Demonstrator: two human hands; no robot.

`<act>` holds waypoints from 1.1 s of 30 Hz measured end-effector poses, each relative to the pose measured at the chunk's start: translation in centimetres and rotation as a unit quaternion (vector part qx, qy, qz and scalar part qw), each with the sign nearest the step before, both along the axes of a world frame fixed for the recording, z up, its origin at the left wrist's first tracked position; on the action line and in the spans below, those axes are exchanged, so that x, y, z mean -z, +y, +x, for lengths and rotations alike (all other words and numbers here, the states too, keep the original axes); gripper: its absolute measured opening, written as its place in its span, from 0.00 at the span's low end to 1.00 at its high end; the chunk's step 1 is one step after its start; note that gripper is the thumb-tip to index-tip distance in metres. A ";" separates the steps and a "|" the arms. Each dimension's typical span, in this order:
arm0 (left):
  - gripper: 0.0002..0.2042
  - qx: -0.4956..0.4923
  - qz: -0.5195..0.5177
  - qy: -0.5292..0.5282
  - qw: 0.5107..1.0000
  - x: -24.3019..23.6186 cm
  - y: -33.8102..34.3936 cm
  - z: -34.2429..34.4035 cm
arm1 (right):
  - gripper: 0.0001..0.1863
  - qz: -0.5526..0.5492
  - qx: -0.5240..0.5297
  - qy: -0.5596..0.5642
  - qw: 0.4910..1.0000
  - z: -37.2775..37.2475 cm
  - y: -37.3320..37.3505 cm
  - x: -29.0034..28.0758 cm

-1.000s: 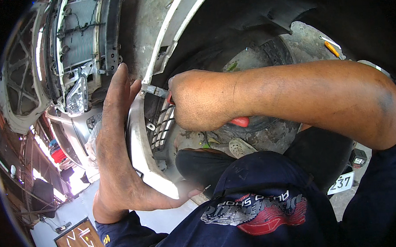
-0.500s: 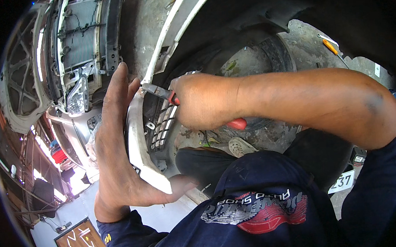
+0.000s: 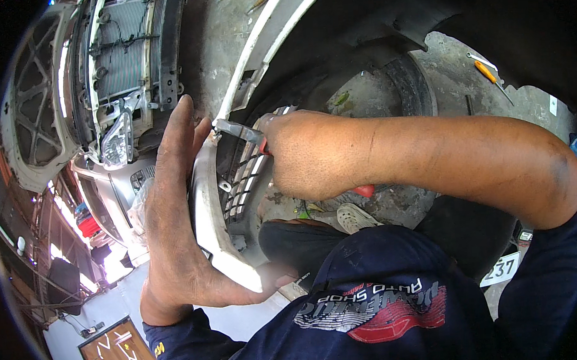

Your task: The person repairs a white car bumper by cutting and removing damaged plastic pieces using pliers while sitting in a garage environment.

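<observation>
A white car bumper with a black inner side curves up and round in front of me. My left hand holds its edge, the fingers stretched along the outer side and the thumb spread below the lower end. My right hand is wrapped round a pair of pliers with red handles. The grey jaws meet the bumper's edge at a narrow, broken-looking spot, close to my left fingertips. What the jaws pinch there is too small to make out. Behind the edge, a black grille mesh is partly covered by my right hand.
At the far left stands a car front with its radiator and headlight exposed. An orange-handled screwdriver and a wrench lie on the concrete floor at right. A patterned shoe shows below my right forearm.
Both hands, the pliers and the bumper edge have shifted slightly right in the view. The pliers remain at the same spot on the edge, and their jaws now lie a little flatter.
</observation>
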State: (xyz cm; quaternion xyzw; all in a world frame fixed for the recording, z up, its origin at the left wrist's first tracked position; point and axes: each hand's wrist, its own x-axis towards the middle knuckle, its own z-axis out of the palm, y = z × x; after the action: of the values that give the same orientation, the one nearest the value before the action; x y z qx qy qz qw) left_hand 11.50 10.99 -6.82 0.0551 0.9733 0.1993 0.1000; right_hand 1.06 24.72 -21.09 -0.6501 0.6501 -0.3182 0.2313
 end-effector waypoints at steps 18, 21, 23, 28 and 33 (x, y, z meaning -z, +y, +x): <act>0.82 0.017 -0.002 -0.008 1.000 0.0 0.1 -0.3 | 0.10 0.000 -0.059 0.100 0.993 -1.1 -0.6 -1.1; 0.83 0.015 0.007 -0.003 1.000 0.1 0.1 -0.5 | 0.11 -0.051 -0.055 0.099 0.992 -1.2 -1.0 -0.3; 0.84 0.003 0.015 -0.005 1.000 -0.1 0.0 -0.4 | 0.14 -0.008 -0.029 -0.010 0.999 -0.9 -1.0 0.1; 0.85 -0.045 0.076 0.004 0.996 0.2 -0.4 -0.2 | 0.21 -0.030 0.012 -0.131 0.991 1.3 -0.4 4.2; 0.87 -0.079 0.108 0.015 0.991 0.8 -0.1 -0.4 | 0.16 -0.028 0.054 -0.613 0.788 5.4 -1.6 6.8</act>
State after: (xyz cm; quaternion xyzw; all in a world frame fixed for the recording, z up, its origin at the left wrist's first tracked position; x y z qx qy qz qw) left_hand 11.07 10.93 -7.65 -0.0083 0.9488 0.3094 0.0627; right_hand 6.45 23.17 -27.89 -0.2885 0.3964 -0.6796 0.5456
